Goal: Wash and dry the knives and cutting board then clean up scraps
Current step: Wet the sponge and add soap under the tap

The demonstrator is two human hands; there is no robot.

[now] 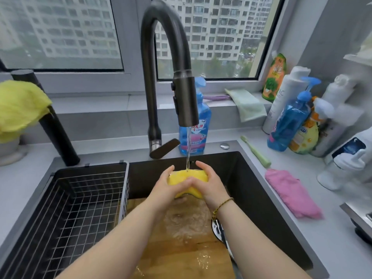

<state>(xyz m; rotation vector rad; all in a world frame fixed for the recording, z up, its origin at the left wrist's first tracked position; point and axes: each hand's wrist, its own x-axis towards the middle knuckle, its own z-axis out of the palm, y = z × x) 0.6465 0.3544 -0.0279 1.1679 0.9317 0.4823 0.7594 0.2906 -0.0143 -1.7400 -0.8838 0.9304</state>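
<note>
Cutting board (181,252) in sink (248,188), under sponge (199,176)

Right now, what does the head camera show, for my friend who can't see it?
The left hand and right hand hold a yellow sponge under the running tap, above a wet wooden cutting board in the dark sink.

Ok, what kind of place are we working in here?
Probably a home kitchen: a dark sink under a running tap, a wooden cutting board lying in it, and a blue detergent bottle on the counter behind.
</note>
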